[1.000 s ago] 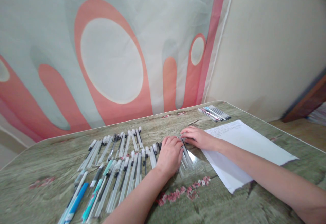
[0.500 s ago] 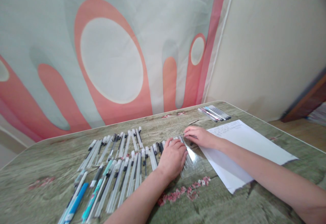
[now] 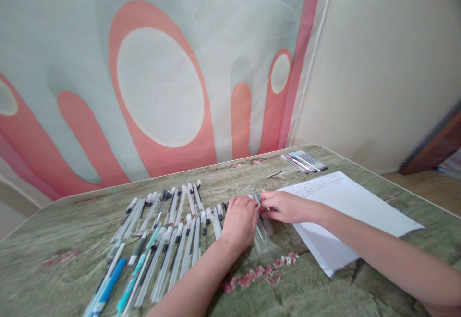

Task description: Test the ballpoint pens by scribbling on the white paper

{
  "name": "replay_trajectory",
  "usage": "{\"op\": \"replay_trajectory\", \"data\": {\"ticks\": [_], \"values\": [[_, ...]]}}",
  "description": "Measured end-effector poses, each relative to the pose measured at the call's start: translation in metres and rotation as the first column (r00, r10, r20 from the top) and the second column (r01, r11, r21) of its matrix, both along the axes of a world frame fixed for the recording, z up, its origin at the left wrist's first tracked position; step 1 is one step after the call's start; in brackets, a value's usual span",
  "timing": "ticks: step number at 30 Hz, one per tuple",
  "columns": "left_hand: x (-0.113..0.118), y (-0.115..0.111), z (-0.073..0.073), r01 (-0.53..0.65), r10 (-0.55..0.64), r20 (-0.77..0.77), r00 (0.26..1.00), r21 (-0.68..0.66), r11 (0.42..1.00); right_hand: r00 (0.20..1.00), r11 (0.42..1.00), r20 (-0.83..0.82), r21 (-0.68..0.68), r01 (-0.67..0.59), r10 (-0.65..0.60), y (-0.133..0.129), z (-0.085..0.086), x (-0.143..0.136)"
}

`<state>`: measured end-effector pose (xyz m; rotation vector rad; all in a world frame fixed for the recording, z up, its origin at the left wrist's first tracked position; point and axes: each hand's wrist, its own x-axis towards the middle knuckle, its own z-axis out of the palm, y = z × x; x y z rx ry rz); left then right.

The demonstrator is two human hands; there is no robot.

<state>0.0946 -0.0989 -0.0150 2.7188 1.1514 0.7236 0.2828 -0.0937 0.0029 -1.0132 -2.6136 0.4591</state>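
Rows of capped pens with clear barrels lie slantwise on the wood-patterned table. At the right end of the nearer row, my left hand rests with curled fingers on some pens, hiding what is in its grasp. My right hand meets it from the right, fingers bent together near the left hand's fingertips; a dark bit shows by its fingers. Below both hands lie clear pen barrels, apparently on or under clear plastic.
White paper with handwriting lies under the right forearm. Behind it is a bundle of thin pens. Blue and turquoise pens lie front left. A patterned sheet hangs beyond the table.
My right hand has moved left and slightly down, off the paper's edge toward my left hand. The left hand's fingers have drawn in and curled more.
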Motion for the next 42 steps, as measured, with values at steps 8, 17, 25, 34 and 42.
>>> {"op": "replay_trajectory", "data": {"ticks": [8,17,25,34,42], "values": [[0.000,-0.001,0.001,0.013,-0.013,0.008,1.000,-0.007,1.000,0.992,0.994,0.055,0.011,0.113,-0.113,0.004,-0.004,0.004],[-0.002,0.000,-0.002,0.012,-0.012,0.006,1.000,0.016,1.000,0.872,0.879,0.152,-0.034,0.475,-0.465,0.006,-0.011,0.008],[0.000,0.000,-0.002,0.008,-0.008,0.006,1.000,0.004,1.000,0.797,0.821,0.253,-0.019,0.571,-0.548,0.002,-0.011,0.001],[0.000,-0.001,-0.001,0.023,-0.023,0.024,0.999,-0.008,1.000,0.733,0.784,0.327,0.045,0.619,-0.597,0.001,-0.015,-0.005],[0.000,0.000,-0.005,0.000,0.019,0.192,0.981,-0.096,0.995,0.784,0.788,0.176,-0.067,0.612,-0.595,0.008,-0.016,0.003]]}}
